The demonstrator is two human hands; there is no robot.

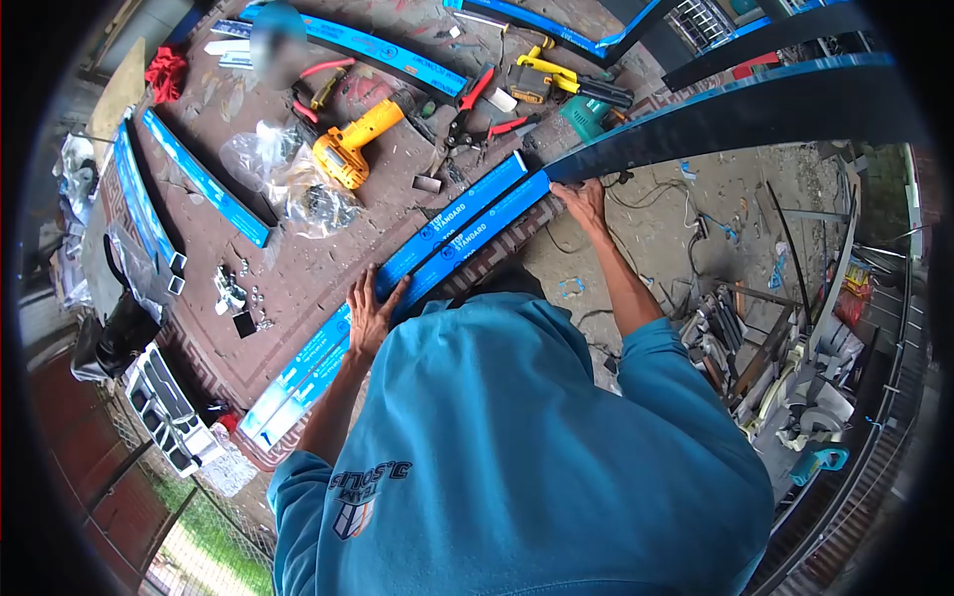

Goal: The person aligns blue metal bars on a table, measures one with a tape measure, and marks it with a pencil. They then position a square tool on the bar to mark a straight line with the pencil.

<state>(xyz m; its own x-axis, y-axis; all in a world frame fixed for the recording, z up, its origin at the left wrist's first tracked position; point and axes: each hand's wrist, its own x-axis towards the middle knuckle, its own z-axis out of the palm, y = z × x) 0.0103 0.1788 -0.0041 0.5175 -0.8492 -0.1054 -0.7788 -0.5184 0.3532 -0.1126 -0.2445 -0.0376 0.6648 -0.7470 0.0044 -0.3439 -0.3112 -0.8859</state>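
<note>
Two straight metal profiles (462, 243) in blue protective film printed "TOP STANDARD" lie side by side in front of me, running from lower left to upper right. My left hand (369, 320) is laid across them around mid-length, its fingers over the far edge and its thumb on top. At their upper right end, my right hand (584, 204) is closed on the near profile's end, beside a long dark profile (735, 114) that stretches away to the right. The undersides of the profiles are hidden, as are some of my right fingertips.
A yellow drill (356, 144), red-handled snips (477, 89), a green power tool (586, 117) and a plastic bag (288, 179) lie beyond the profiles. More blue-filmed profiles (204, 179) lie left. Loose screws (256, 293) lie nearby. A saw (820, 422) and offcuts (723, 328) are at right.
</note>
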